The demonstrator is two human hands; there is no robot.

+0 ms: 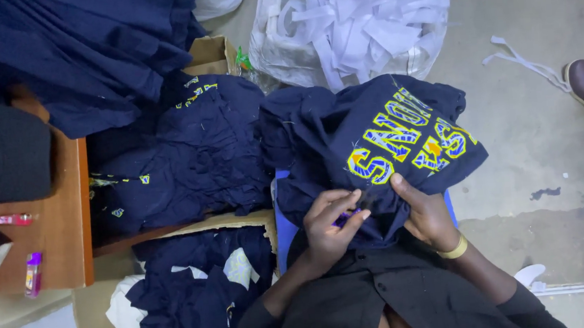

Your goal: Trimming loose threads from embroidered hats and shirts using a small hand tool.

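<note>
Clear plastic bag (275,40) of white strips, top centre

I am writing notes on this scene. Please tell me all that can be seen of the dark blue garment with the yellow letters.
The navy garment looks like soft knit fabric, crumpled and bunched on the person's lap. Large stitched letters in yellow and blue patterned cloth run across its upper face. The left hand presses its lower edge while pinching a small purple tool; the right hand grips the fabric beside it, thumb on top.
</note>
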